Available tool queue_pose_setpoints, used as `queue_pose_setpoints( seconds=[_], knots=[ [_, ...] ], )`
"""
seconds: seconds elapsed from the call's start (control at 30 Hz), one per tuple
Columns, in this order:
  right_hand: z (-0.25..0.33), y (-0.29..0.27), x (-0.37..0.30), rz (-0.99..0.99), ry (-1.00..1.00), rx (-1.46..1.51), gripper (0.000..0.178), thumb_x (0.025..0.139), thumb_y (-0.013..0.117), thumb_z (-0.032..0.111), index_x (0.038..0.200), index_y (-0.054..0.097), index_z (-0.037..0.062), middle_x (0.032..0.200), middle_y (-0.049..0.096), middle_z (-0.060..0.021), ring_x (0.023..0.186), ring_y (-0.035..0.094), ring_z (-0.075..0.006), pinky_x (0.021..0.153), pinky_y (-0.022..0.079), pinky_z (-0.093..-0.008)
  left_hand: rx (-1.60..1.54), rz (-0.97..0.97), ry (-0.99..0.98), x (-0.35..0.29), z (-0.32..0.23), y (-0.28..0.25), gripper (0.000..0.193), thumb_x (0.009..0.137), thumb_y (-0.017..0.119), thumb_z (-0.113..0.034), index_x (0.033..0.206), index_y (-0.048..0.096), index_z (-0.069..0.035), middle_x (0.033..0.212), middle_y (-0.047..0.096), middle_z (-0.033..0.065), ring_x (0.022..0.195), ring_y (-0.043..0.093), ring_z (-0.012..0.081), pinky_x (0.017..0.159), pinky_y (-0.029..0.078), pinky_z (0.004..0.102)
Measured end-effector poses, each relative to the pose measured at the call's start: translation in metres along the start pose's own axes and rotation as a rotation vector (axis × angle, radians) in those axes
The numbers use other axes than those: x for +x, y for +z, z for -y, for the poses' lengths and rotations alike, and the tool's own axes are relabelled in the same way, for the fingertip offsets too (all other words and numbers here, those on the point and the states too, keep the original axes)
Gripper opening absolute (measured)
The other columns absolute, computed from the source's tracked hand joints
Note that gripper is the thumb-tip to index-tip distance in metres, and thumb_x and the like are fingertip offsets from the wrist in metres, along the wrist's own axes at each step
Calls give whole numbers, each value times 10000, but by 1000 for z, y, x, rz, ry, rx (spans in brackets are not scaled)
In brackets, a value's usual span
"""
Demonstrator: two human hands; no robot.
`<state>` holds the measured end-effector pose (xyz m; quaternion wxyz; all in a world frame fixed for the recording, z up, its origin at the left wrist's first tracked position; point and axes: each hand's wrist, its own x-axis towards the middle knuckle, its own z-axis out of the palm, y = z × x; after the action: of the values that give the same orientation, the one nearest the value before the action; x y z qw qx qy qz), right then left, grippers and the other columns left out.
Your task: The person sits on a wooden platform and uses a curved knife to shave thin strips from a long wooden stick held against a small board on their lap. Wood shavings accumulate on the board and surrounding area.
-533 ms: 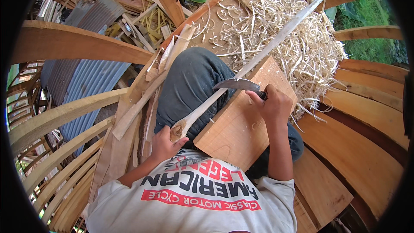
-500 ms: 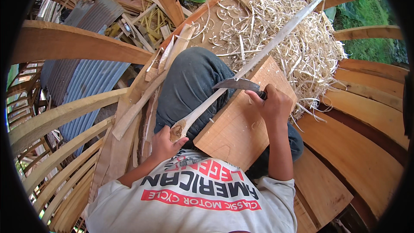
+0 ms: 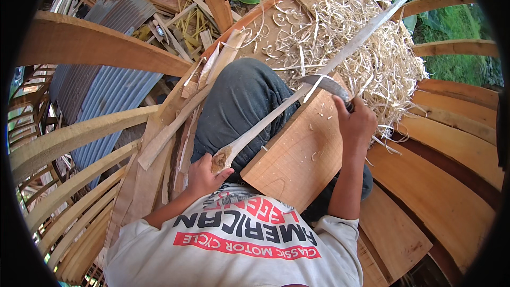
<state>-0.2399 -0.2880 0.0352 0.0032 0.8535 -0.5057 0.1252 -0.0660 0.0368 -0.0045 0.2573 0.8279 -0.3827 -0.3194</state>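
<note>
My left hand [image 3: 206,174] is closed round the thick, rough near end of a long pale wooden pole [image 3: 264,123]. The pole slants away across my knee and past the edge of a board, its flatter far end over the shavings. In my right hand [image 3: 357,118] is a curved knife [image 3: 330,86] with a dark handle, mostly hidden by my fingers. Its blade lies across the pole, with a thin pale curl of wood at the blade. The flat wooden board [image 3: 301,154] rests slanted on my lap, with a few small chips on it.
A thick heap of wood shavings [image 3: 366,58] covers planking ahead on the right. Curved wooden ribs [image 3: 106,42] rise at left. Long planks [image 3: 446,191] line the right side. Loose strips [image 3: 175,127] lie beside my left knee. Corrugated metal sheets [image 3: 114,101] are beyond the ribs.
My right hand has pushed the knife farther along the pole, away from me and to the right, and a shaving now curls at the blade. My left hand keeps its hold on the pole end.
</note>
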Motion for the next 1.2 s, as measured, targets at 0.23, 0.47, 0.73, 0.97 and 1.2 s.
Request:
queue_pose_setpoints(
  seconds=[0.23,0.47,0.73,0.97,1.2],
  knots=[
    [-7,3,16,-104,-48,-64,620,753,627,609,559,526,29,475,512,-117,439,534,-297,445,416,-388,-35,-11,31,2,3,1,616,749,638,-595,794,498,4,659,560,238,659,579,444,540,453,461],
    [-60,5,62,-61,418,112,725,818,495,659,645,615,-35,534,551,-181,518,555,-330,551,424,-462,-4,-5,52,1,5,0,608,754,644,-579,775,487,8,647,554,236,643,577,440,524,443,467],
    [-60,10,-13,-34,423,478,562,851,593,471,632,583,-47,448,468,-107,414,397,-235,447,302,-368,-33,10,83,2,14,2,637,755,629,-602,781,496,21,630,540,235,616,573,435,513,445,454],
    [22,-4,-47,185,-34,371,520,713,722,503,591,552,27,453,503,-82,401,518,-244,421,406,-328,-50,-2,96,2,10,2,661,763,608,-619,738,477,29,602,516,231,584,557,441,485,427,439],
    [21,-2,1,32,-199,158,613,676,681,624,533,479,62,420,449,-65,368,480,-222,390,379,-315,-74,-22,65,3,8,3,660,782,581,-623,718,474,24,585,501,230,586,551,443,486,413,438]
  ],
)
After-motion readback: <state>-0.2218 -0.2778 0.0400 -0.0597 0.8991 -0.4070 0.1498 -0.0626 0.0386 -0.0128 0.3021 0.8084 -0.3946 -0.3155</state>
